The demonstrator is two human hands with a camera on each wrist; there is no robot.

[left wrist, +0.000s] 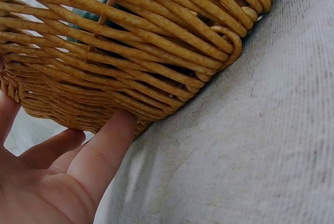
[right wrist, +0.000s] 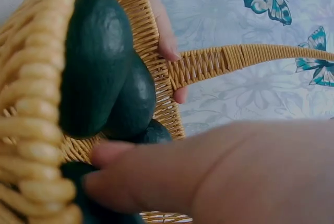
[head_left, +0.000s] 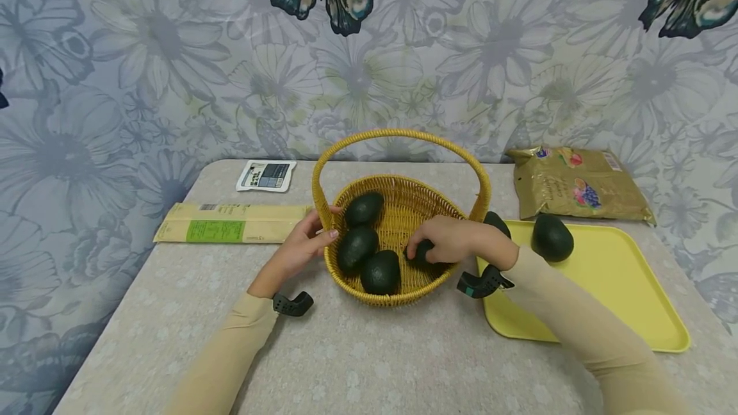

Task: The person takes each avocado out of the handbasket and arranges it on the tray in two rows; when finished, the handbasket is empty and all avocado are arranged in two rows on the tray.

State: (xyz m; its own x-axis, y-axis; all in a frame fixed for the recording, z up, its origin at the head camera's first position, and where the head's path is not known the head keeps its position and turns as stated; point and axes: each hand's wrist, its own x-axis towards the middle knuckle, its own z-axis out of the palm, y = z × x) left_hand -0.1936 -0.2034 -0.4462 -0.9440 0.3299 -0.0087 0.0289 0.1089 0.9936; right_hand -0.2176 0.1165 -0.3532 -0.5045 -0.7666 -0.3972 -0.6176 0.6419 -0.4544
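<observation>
A yellow wicker basket [head_left: 403, 207] with a tall handle stands mid-table and holds several dark green avocados [head_left: 363, 209]. My left hand [head_left: 319, 235] grips its left rim, thumb over the edge; the left wrist view shows the fingers [left wrist: 104, 151] pressed against the woven wall [left wrist: 130, 41]. My right hand [head_left: 429, 250] reaches into the basket and curls over one avocado [head_left: 419, 253] on its floor. In the right wrist view that hand [right wrist: 209, 177] covers the avocado [right wrist: 75, 171], beside two stacked ones [right wrist: 99, 62].
A yellow tray [head_left: 611, 287] lies to the right with one avocado [head_left: 552, 237] on it and another [head_left: 497, 223] partly behind the handle. A gold bag [head_left: 576, 184] sits behind it. A pale flat packet [head_left: 230, 223] and a white pouch [head_left: 266, 175] lie at the left.
</observation>
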